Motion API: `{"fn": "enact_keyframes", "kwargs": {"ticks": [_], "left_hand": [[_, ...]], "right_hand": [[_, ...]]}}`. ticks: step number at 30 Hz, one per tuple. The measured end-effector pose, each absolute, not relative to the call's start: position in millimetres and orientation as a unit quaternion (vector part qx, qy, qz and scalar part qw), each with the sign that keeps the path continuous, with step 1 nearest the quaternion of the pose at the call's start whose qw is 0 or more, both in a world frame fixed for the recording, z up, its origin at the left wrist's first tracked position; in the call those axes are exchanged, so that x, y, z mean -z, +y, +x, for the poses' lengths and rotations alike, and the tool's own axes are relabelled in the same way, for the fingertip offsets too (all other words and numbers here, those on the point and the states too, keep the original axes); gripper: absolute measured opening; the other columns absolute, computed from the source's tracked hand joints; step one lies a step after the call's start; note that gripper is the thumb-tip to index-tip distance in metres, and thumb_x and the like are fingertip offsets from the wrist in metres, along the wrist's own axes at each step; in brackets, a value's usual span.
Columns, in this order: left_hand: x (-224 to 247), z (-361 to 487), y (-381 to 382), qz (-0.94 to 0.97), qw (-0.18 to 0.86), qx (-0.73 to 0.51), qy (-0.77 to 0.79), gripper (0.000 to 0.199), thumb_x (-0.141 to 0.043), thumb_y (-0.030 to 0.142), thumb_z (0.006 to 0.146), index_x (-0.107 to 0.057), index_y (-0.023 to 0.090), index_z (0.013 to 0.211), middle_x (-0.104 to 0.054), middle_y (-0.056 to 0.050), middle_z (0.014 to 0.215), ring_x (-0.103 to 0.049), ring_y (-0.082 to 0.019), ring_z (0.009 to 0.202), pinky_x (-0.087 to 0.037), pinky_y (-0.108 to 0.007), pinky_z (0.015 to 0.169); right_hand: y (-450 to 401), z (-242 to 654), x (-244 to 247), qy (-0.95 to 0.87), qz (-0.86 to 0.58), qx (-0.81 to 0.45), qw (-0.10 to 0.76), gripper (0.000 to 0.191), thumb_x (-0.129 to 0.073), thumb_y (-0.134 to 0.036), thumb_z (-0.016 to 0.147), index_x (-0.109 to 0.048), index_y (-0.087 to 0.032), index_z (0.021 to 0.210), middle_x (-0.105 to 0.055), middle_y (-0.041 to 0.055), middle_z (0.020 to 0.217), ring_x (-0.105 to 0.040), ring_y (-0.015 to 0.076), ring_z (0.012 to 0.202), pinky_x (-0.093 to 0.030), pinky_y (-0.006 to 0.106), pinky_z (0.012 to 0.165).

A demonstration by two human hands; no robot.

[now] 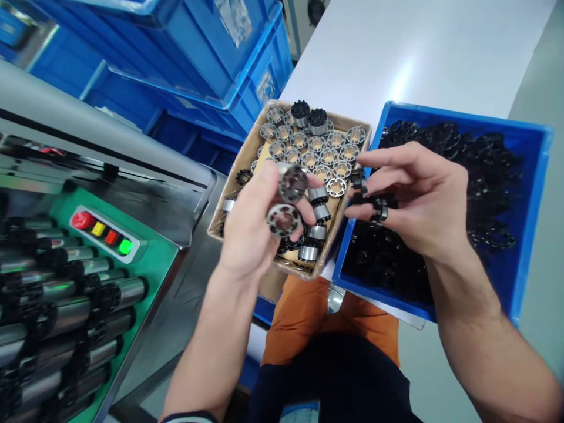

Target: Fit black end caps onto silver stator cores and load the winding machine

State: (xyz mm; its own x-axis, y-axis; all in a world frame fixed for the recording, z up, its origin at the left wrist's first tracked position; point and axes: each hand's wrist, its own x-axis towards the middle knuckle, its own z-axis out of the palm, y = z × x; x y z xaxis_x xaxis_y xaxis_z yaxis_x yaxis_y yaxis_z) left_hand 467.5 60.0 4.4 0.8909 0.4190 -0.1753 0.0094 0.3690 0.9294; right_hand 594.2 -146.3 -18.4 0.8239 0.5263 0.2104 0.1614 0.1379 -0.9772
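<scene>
My left hand point(249, 226) is closed around two slotted metal rings point(283, 221), one above the other, their open ends facing up toward me. It hovers over a cardboard box point(235, 170) with upright metal rings point(317, 143) standing in rows inside. A few rings in it lie on their sides or carry black toothed caps point(300, 111). Between the fingertips of my right hand point(425, 202) are two small black plastic toothed rings point(358, 181). This hand is above the near-left part of a blue bin point(526, 235) heaped with black plastic pieces point(476, 158).
Box and bin sit side by side on a white table point(352, 53). Stacked blue crates point(194, 53) stand beyond the box. At left, a green machine bed point(154, 247) holds rows of metal cylinders point(61, 294), next to a button panel point(108, 230).
</scene>
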Motion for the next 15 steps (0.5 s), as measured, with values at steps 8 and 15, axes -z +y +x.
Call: {"fn": "enact_keyframes", "kwargs": {"ticks": [8, 15], "left_hand": [[20, 463, 26, 0.577, 0.778, -0.124, 0.215, 0.056, -0.058, 0.078, 0.129, -0.085, 0.028, 0.133, -0.078, -0.002, 0.097, -0.069, -0.016, 0.066, -0.055, -0.029, 0.055], [14, 457, 24, 0.629, 0.747, -0.136, 0.167, 0.047, -0.052, 0.065, 0.132, -0.078, 0.032, 0.154, -0.085, -0.007, 0.148, -0.088, -0.032, 0.133, -0.076, -0.042, 0.100]], "right_hand": [[-134, 575, 30, -0.322, -0.620, -0.135, 0.703, 0.047, -0.118, -0.026, 0.087, -0.102, -0.041, 0.129, -0.097, 0.0002, 0.116, -0.095, 0.0285, 0.104, -0.085, 0.051, 0.105], [-130, 574, 37, -0.354, -0.605, -0.125, 0.702, 0.045, -0.115, -0.033, 0.094, -0.102, -0.047, 0.136, -0.089, 0.0042, 0.135, -0.088, 0.0257, 0.119, -0.084, 0.040, 0.096]]}}
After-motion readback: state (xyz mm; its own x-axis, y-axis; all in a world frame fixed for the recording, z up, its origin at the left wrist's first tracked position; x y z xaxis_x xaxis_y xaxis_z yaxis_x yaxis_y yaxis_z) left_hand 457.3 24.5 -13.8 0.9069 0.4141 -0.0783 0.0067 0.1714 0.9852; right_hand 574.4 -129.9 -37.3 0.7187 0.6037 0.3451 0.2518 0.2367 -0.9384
